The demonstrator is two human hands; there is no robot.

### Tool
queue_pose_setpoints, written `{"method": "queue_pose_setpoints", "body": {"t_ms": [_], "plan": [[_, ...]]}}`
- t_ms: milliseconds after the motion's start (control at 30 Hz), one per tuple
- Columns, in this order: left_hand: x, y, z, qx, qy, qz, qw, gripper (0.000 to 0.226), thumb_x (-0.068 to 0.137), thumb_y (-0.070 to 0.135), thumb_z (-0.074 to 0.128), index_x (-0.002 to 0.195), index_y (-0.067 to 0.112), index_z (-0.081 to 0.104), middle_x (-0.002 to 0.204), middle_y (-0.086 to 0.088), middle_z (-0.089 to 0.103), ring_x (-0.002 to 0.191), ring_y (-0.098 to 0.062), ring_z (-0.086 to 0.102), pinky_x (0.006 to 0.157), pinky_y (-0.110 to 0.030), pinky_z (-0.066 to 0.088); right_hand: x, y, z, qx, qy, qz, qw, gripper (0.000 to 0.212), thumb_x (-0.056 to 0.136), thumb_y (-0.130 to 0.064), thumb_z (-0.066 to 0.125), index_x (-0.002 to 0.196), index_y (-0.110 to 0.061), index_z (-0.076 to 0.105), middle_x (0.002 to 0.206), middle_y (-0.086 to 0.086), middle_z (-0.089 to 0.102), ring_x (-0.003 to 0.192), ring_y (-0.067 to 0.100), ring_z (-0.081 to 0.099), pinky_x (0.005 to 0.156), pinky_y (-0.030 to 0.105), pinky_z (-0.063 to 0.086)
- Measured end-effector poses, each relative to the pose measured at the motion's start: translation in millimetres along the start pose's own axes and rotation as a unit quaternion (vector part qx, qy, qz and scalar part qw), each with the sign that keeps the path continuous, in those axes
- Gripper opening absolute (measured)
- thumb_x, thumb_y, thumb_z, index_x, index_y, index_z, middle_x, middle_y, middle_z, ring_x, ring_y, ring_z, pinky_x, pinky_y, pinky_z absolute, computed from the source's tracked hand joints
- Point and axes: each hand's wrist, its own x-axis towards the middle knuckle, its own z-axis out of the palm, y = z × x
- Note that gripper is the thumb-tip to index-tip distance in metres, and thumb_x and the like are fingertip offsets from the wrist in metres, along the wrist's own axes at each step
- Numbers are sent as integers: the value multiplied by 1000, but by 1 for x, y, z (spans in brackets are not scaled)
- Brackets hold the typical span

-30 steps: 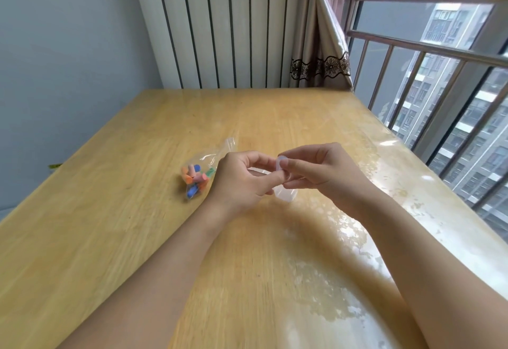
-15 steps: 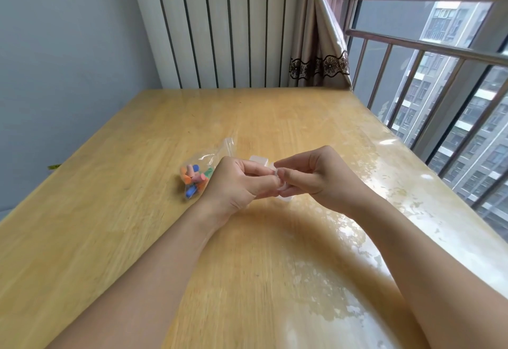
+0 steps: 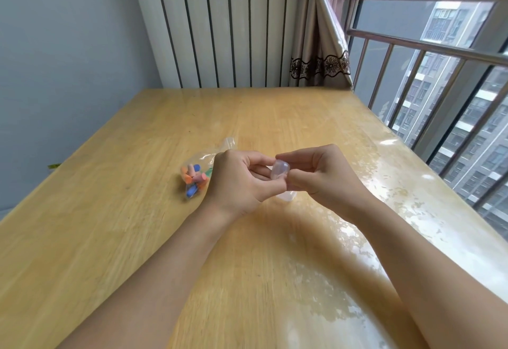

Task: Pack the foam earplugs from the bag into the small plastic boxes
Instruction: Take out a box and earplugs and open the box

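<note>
A small clear plastic box [image 3: 279,170] is held up between both hands above the middle of the wooden table [image 3: 137,211]. My left hand [image 3: 242,180] pinches its left side and my right hand [image 3: 319,172] pinches its right side. Part of a second clear box [image 3: 287,196] lies on the table just under the hands. A clear plastic bag [image 3: 204,161] with several orange, pink and blue foam earplugs [image 3: 192,179] lies on the table, left of my left hand.
A window with a metal railing [image 3: 428,54] runs along the table's right edge. A ribbed white wall panel [image 3: 220,24] and a curtain [image 3: 321,54] stand behind the far edge. A grey wall [image 3: 55,46] is on the left.
The hands had closed together low over the box; now they have lifted slightly and spread, and the clear box stands upright between the fingertips.
</note>
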Motion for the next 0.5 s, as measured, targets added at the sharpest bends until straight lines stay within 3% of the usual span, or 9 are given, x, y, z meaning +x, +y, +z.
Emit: {"method": "queue_pose_setpoints", "body": {"t_ms": [67,200,367,500], "plan": [[-1,2,-1,6,7,10,1000,17,73,16,88,87,19,81,69,2,78,66,-7,76,69,-29,64,1,0,-1,25,4,15,1000,35,86,2,68,122,4,69,105,12,79,98,23,77,93,42,60],[-1,4,-3,0,9,18,1000,21,71,14,90,89,18,80,70,-1,78,68,-8,77,71,-32,64,0,-1,-2,11,18,7,1000,39,88,7,68,126,5,66,106,13,78,97,23,77,92,41,61],[-2,3,1,-8,13,11,1000,25,67,11,91,90,15,80,71,-2,78,68,-10,77,71,-35,65,1,3,6,-60,68,-19,996,40,81,9,66,120,-2,72,101,7,79,95,13,77,90,40,62],[0,1,4,-16,33,2,999,28,65,13,93,88,18,78,71,-1,78,67,-11,77,71,-36,65,1,6,10,-52,85,-46,994,40,80,11,65,116,-3,74,101,6,79,96,13,77,91,41,61]]}}
